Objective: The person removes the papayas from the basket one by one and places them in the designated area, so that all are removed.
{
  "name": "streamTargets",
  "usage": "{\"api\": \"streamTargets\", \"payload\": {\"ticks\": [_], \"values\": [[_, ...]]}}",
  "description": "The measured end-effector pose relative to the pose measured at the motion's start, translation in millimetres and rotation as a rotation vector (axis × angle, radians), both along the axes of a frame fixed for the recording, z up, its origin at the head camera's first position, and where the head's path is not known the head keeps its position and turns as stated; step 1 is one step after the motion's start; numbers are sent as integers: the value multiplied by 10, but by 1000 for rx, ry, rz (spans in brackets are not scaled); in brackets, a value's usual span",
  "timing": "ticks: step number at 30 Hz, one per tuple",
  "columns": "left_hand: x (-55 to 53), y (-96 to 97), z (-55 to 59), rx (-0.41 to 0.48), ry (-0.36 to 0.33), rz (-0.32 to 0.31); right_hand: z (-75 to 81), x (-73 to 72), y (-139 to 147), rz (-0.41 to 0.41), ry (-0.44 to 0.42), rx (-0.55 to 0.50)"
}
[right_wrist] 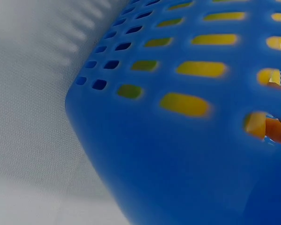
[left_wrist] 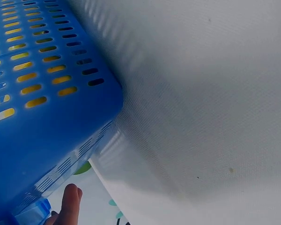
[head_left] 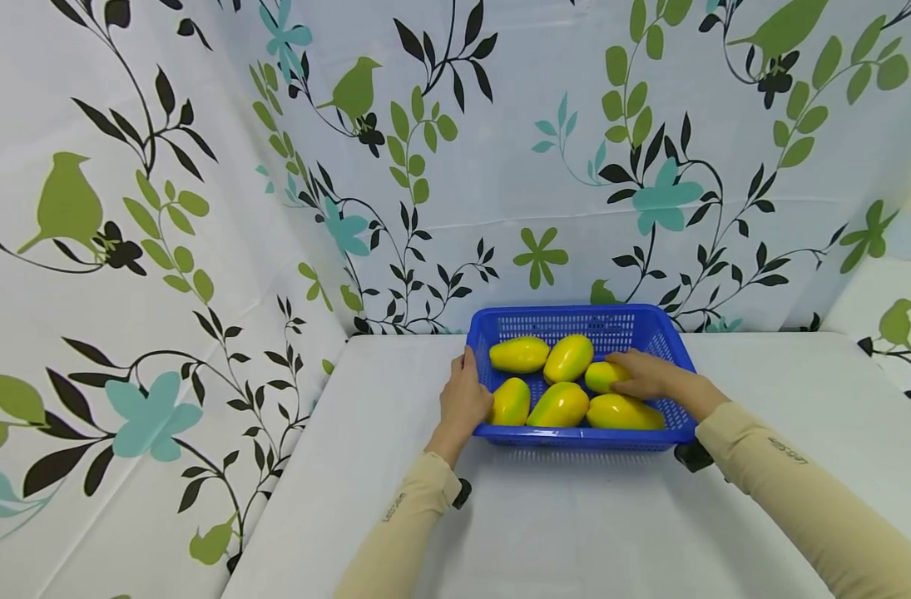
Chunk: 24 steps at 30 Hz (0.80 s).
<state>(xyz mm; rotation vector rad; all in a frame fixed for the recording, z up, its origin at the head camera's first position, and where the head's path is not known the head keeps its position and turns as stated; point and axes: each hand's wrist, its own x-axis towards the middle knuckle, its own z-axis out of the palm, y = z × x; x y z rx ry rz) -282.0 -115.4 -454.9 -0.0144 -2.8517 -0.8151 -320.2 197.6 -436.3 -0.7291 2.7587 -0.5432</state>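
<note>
A blue plastic basket [head_left: 575, 438] with slotted walls sits on the white table, holding several yellow mangoes with greenish patches. My left hand [head_left: 464, 398] grips the basket's left rim; in the left wrist view a finger [left_wrist: 71, 201] extends along the outside of the basket. Reaching over the right side, my right hand [head_left: 642, 373] grips a small mango [head_left: 601, 377] in the back row, its fingers partly covering the fruit. Just in front of that hand lies another mango [head_left: 623, 412]. The right wrist view shows mostly the basket's wall [right_wrist: 168, 159], with yellow fruit behind the slots.
The white table [head_left: 545, 524] extends around the basket. Behind it and along the left hangs a white cloth [head_left: 470, 191] printed with leaves, birds and flowers. Two mangoes, one at the back left [head_left: 518, 355] and one at the back middle [head_left: 569, 359], lie beside each other.
</note>
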Motion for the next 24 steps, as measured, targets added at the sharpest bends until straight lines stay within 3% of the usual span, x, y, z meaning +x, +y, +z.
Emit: {"api": "streamTargets", "payload": {"ticks": [11, 24], "values": [[0, 16, 56, -32, -10, 7, 55, 32, 24, 1, -8, -40], [5, 24, 43, -32, -34, 11, 229, 101, 82, 32, 74, -43]]}}
